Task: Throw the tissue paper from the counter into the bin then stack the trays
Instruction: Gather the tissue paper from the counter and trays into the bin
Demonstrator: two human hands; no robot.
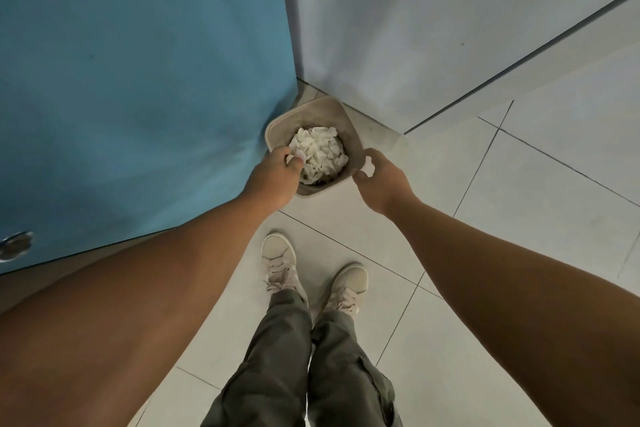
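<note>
Head view | left hand (277,172) fingers pinch tissue paper (297,155) above the bin (274,130) | right hand (379,182) fingers curl round a white scrap (369,165) at the bin's rim | bin on floor (519,225)

Beige bin (277,126) holds white tissue paper (320,152); blue cabinet (138,80); pale-grey tiled floor (519,218); olive trousers (277,357).

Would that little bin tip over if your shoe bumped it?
Probably it would slide or tip easily: the bin looks small and thin-walled, and it seems filled with crumpled tissue paper, which likely weighs little. The blue cabinet and wall close behind may stop it falling backward.
</note>
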